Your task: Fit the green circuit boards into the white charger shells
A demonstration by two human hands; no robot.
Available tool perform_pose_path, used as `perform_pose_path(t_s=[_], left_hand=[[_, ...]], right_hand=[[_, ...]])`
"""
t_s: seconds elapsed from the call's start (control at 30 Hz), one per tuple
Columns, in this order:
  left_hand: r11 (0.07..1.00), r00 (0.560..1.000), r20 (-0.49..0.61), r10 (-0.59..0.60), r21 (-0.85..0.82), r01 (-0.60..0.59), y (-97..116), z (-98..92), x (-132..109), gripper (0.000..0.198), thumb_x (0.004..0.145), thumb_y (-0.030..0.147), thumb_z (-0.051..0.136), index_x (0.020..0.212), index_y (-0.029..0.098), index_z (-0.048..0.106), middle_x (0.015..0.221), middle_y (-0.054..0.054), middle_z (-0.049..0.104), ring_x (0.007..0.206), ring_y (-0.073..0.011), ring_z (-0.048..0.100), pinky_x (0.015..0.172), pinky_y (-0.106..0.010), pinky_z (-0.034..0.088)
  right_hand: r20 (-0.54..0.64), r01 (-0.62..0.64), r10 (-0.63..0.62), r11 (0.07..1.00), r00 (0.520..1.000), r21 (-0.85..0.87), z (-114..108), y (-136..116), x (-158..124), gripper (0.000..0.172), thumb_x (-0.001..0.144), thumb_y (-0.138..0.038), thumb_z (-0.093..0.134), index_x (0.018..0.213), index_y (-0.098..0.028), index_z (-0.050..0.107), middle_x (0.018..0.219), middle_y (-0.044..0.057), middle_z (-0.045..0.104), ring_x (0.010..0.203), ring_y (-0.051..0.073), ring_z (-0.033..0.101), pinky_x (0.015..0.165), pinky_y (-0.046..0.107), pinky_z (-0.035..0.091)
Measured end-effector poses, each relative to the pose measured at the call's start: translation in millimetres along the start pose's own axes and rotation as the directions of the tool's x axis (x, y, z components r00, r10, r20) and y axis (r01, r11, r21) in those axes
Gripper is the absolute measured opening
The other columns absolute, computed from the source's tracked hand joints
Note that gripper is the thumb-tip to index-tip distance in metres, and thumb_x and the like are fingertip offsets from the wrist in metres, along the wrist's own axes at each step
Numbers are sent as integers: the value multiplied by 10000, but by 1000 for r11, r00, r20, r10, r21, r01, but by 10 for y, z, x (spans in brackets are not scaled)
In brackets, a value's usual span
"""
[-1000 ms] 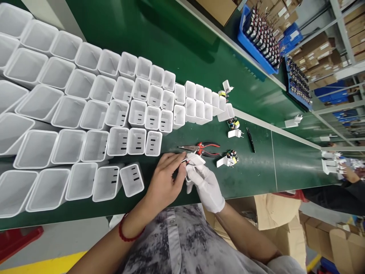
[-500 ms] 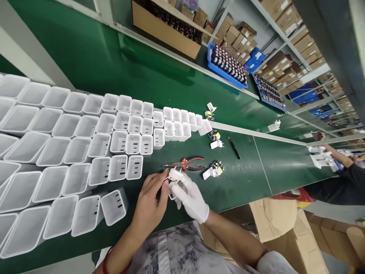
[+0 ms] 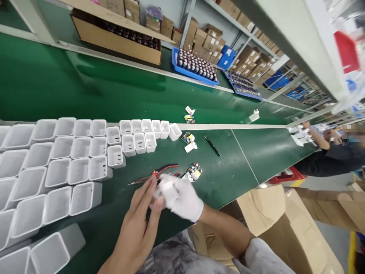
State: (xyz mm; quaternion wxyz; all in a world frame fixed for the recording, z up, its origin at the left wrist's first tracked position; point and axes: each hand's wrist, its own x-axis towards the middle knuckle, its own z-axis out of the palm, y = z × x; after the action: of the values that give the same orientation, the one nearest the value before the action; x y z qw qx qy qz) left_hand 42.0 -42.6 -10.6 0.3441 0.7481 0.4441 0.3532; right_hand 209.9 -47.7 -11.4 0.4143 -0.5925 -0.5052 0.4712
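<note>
Before me, my bare left hand (image 3: 139, 222) and my right hand (image 3: 186, 199), in a white glove, meet over a small white plastic housing (image 3: 169, 190). The glove is closed around it. Left fingers and thumb press on its near left side; blur and the fingers hide its detail. Long-nose pliers (image 3: 154, 174) with red and black handles lie just beyond, partly covered by the hands. A circuit board (image 3: 196, 171) with a yellow part rests right of the pliers beside a white plastic piece.
Rows of white open plastic boxes (image 3: 80, 148) fill the left of the green table (image 3: 225, 175). A black pen (image 3: 212, 145) and another circuit board (image 3: 186, 137) lie farther back. Behind stands a blue tray (image 3: 196, 72) of parts. At right are a co-worker's arm (image 3: 319, 139) and cardboard (image 3: 265, 217).
My view has turned, so the table and boxes appear shifted left. Both hands stay together at the white housing, which the glove has turned; the wires seen there before no longer show.
</note>
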Motion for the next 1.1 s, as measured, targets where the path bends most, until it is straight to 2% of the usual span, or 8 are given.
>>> perform_pose_path(t_s=[0.1, 0.2, 0.4, 0.5, 0.63, 0.83, 0.97, 1.1], left_hand=[[997, 990, -134, -35, -72, 26, 150, -81, 72, 375, 976, 279, 467, 1344, 299, 533, 1413, -62, 553, 1228, -266, 580, 952, -409, 555], [997, 985, -159, -64, -59, 56, 133, -125, 148, 298, 968, 256, 482, 1248, 298, 577, 1300, -52, 601, 1138, -236, 622, 887, -361, 561], [974, 989, -3, 148, 176, -145, -212, 154, 261, 291, 957, 284, 515, 1238, 230, 571, 1226, -86, 619, 1149, -263, 567, 963, -433, 511], [931, 978, 85, 189, 301, -206, -348, 269, 250, 283, 954, 259, 507, 1218, 206, 595, 1263, -108, 612, 1197, -299, 528, 982, -488, 485], [847, 962, 165, 219, 458, -271, -438, 333, 224, 288, 942, 256, 510, 1183, 190, 653, 1260, -128, 626, 1162, -332, 546, 902, -499, 495], [762, 932, 158, 325, 540, -357, -535, 341, 244, 283, 919, 247, 510, 1112, 217, 716, 1225, -116, 662, 1094, -314, 598, 835, -438, 506], [701, 878, 157, 453, 546, -459, -619, 279, 273, 314, 916, 273, 495, 1146, 231, 704, 1292, -74, 659, 1161, -279, 591, 834, -363, 520], [654, 834, 159, 529, 550, -519, -633, 200, 286, 309, 929, 275, 473, 1119, 219, 709, 1295, -74, 663, 1187, -271, 592, 852, -352, 526]], right_hand=[[-95, -90, 122, 952, 988, 291, -326, 13, 107, 363, 877, -479, 510, 1075, -200, 633, 637, -20, 556, 427, 110, 423, 416, 258, 394], [-35, -168, 250, 743, 968, 648, -643, -20, 271, 436, 824, -493, 506, 1121, -191, 606, 524, -82, 471, 314, 76, 255, 338, 246, 314], [52, -214, 247, 695, 968, 686, -942, -30, 454, 441, 819, -485, 488, 1149, -221, 615, 561, -56, 523, 346, 100, 296, 321, 241, 320], [-133, -113, 217, 833, 967, 541, -1006, -30, 507, 436, 829, -500, 498, 1156, -245, 634, 754, 10, 645, 411, 106, 384, 329, 231, 273], [-323, -45, 51, 999, 945, 26, -1134, -89, 793, 551, 876, -541, 368, 1250, -192, 572, 836, 62, 674, 444, 136, 469, 379, 270, 364], [-454, -226, -134, 723, 881, -653, -1274, -206, 1966, 399, 894, -351, 485, 1211, -141, 606, 1077, 146, 704, 1019, 289, 661, 915, 390, 497], [-444, -296, -104, 610, 890, -735, -1273, -218, 2611, 460, 908, -271, 504, 1341, -114, 509, 1116, 168, 705, 1062, 304, 665, 961, 426, 466], [-431, -334, -68, 528, 900, -781, -1439, -169, 2716, 521, 923, -392, 541, 1372, -138, 467, 1099, 143, 718, 1017, 258, 687, 898, 354, 493]])
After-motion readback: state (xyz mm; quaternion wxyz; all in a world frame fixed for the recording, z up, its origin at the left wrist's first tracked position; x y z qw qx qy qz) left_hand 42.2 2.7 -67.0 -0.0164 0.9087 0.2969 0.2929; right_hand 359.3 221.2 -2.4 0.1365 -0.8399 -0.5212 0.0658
